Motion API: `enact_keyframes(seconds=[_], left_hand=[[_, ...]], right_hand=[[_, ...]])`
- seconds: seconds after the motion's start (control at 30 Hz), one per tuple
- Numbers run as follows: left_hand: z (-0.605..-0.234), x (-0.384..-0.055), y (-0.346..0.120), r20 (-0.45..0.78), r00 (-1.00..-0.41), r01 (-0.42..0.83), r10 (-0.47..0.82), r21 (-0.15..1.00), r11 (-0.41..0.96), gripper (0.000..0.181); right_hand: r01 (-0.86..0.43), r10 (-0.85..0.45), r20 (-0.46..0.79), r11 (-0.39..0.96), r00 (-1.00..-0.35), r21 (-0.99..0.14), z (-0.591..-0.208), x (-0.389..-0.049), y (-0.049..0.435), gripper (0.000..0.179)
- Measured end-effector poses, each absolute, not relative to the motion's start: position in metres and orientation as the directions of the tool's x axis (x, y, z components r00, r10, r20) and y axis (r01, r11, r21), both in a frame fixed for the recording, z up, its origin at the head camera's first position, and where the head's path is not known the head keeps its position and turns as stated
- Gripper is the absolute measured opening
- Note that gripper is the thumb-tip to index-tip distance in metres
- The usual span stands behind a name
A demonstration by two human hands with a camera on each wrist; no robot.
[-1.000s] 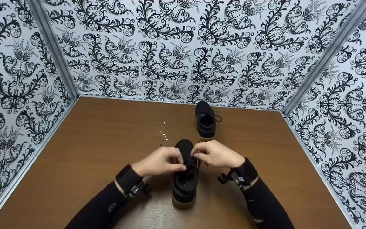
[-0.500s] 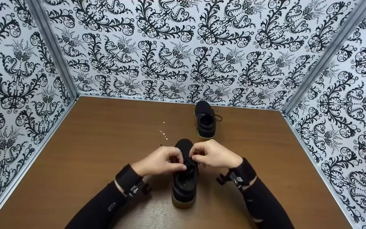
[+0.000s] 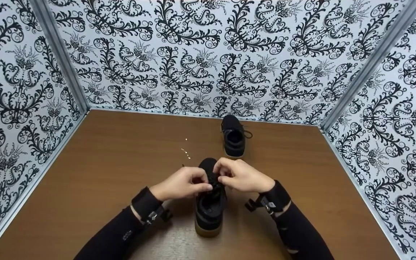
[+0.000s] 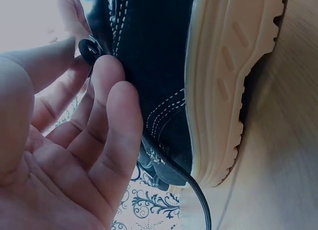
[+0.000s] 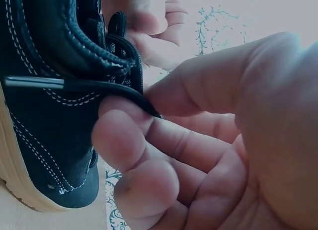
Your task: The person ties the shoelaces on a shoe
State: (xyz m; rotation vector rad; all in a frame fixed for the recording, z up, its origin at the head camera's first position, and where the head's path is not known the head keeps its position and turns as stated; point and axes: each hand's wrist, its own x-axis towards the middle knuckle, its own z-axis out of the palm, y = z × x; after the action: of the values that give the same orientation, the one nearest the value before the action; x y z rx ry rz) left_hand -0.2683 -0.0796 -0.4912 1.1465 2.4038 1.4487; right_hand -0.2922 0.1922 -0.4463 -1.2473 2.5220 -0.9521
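Observation:
A black shoe [image 3: 208, 218] with white stitching and a tan sole stands on the table, toe pointing away from me. From its left side, my left hand [image 3: 182, 184] pinches a small loop of black shoelace [image 4: 90, 50] between thumb and index finger; its other fingers lie along the shoe's side. At the right, my right hand [image 3: 246, 176] pinches the other shoelace [image 5: 107, 86] between thumb and forefinger. That lace's tipped end [image 5: 35, 82] sticks out past the fingers, over the shoe's side. In the head view the hands partly cover the lacing.
A second black shoe [image 3: 234, 139] stands farther back, slightly right, a lace loop at its right side. Small bright specks [image 3: 186, 153] show on the brown table [image 3: 128, 144]. Patterned walls [image 3: 193, 54] rise at the back and both sides.
My right hand has shifted slightly left and toward the shoe's middle, keeping its fingers on the lace. The left hand has stayed nearly still, and both shoes are in the same places.

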Motion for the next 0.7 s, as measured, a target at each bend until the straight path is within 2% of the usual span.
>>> enact_keyframes(seconds=[0.17, 0.37, 0.7], left_hand=[[-0.4913, -0.2683, -0.0793, 0.257, -0.736, 0.537, 0.626, 0.785, 0.308, 0.023], [-0.4921, -0.269, -0.0791, 0.209, -0.777, 0.493, 0.594, 0.788, 0.368, 0.023], [-0.4917, -0.2691, -0.0783, 0.232, -0.769, 0.49, 0.596, 0.812, 0.317, 0.02]], right_hand=[[-0.669, -0.766, 0.153, 0.422, -0.624, -0.612, -0.4458, -0.2907, 0.1913, 0.019], [-0.72, -0.771, 0.209, 0.411, -0.602, -0.559, -0.4466, -0.291, 0.1896, 0.018], [-0.716, -0.752, 0.229, 0.418, -0.618, -0.559, -0.4485, -0.2897, 0.1857, 0.012]])
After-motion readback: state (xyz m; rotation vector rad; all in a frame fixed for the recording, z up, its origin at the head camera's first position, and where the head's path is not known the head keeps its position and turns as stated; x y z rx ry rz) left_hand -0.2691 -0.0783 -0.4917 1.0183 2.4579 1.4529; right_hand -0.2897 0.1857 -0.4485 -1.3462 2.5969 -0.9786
